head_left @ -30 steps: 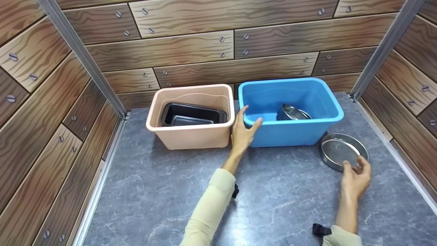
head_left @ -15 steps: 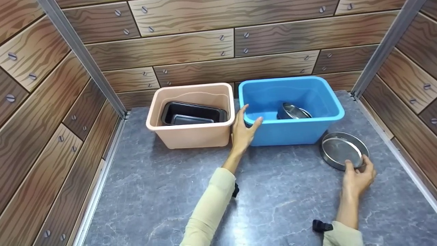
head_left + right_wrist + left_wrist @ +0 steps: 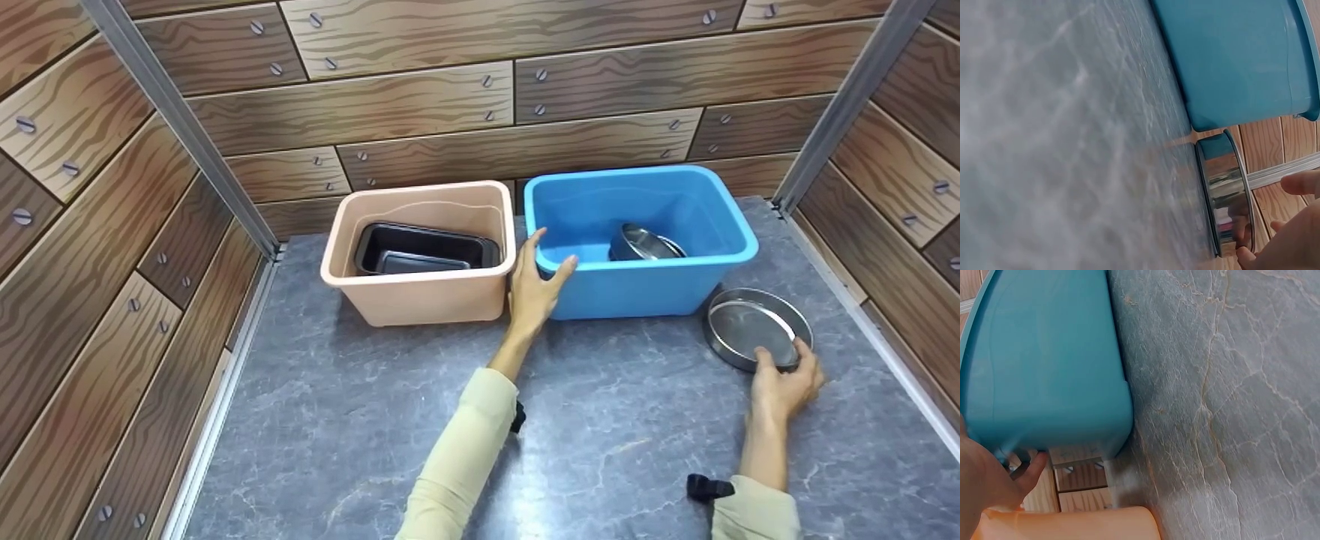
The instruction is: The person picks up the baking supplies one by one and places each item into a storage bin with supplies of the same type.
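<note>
My left hand grips the near left corner of a blue plastic bin, thumb over the front rim and index finger along the left rim. In the left wrist view its fingers lie against the bin's side. At the right, a round, shallow, shiny metal pan stands flat on the floor beside the bin. My right hand is at the pan's near right edge. In the right wrist view the thumb is held above the rim, while a lower fingertip is right at the wall.
Smaller round metal tins lie tilted in the blue bin. A peach bin with dark rectangular loaf pans stands at its left. Wood-patterned walls enclose the grey marbled floor at back and sides.
My right hand has shifted slightly right and its fingers have come round the pan's near right edge. The left hand stays on the blue bin's corner.
</note>
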`<state>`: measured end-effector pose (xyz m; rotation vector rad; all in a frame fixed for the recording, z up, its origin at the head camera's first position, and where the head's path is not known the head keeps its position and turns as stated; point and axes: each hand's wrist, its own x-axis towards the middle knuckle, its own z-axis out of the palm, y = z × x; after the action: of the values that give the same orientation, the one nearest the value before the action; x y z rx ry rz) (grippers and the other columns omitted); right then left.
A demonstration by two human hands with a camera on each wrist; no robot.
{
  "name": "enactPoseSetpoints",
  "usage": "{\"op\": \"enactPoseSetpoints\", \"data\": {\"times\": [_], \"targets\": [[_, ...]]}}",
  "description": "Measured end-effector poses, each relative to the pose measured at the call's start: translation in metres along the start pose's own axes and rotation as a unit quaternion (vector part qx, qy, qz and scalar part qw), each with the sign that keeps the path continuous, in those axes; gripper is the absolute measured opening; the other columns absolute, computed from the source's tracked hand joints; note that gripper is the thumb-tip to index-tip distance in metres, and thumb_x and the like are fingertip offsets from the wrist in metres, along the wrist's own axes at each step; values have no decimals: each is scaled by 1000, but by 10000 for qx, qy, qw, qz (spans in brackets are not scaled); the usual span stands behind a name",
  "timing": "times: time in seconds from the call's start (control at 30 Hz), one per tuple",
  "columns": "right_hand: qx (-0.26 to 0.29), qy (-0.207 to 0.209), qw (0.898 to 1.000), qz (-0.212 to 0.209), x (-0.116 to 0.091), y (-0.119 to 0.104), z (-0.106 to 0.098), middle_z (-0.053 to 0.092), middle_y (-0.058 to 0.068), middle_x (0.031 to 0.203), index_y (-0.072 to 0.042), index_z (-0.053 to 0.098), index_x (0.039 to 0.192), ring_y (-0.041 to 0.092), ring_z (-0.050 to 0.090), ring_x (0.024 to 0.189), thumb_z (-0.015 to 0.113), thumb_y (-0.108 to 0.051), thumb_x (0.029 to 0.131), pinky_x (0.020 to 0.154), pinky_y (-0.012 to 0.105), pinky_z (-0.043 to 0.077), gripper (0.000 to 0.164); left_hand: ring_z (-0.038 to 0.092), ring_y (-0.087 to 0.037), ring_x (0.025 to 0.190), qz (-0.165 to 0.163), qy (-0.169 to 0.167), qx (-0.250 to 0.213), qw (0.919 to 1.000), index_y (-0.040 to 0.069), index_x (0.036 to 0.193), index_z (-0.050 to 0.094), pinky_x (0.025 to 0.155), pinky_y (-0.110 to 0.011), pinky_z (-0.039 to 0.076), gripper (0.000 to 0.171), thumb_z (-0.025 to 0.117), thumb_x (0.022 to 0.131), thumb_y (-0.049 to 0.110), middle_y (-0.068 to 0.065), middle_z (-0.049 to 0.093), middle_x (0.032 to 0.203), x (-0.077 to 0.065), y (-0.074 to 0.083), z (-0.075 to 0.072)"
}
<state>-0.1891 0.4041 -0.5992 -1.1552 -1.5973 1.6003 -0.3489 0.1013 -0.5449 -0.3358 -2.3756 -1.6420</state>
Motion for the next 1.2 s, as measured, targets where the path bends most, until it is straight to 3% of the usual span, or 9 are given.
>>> {"op": "enactPoseSetpoints", "data": {"times": [0.23,0.53,0.77,1.2], "targets": [[-364,-206,9989,197,4,5,3,20,10,170,-15,39,160,23,13,156,68,-13,94,124,24,11,72,46,-18,145,-55,36,54,10000,33,157,43,114,-43,43,76,70,92,60,5,46,161,0,1,-1],[-826,-793,9925,418,3,6,1,-2,6,175,-19,11,168,29,-9,158,63,-24,97,127,36,-2,89,45,-18,146,-91,50,69,9999,31,157,44,115,-43,41,77,70,91,61,5,46,160,1,0,0],[-542,-692,9950,480,0,5,1,-5,1,175,-23,3,169,26,-9,158,64,-22,96,126,33,-4,95,45,-15,146,39,33,30,10000,31,157,43,115,-38,41,75,70,93,59,4,47,160,0,-1,0],[-535,-455,9974,187,-2,1,-1,-3,-5,175,-26,7,169,29,-6,159,66,-15,95,127,33,0,95,45,-17,145,-7,48,53,10000,28,157,44,115,-42,41,77,70,92,60,3,48,159,0,-1,0]]}}
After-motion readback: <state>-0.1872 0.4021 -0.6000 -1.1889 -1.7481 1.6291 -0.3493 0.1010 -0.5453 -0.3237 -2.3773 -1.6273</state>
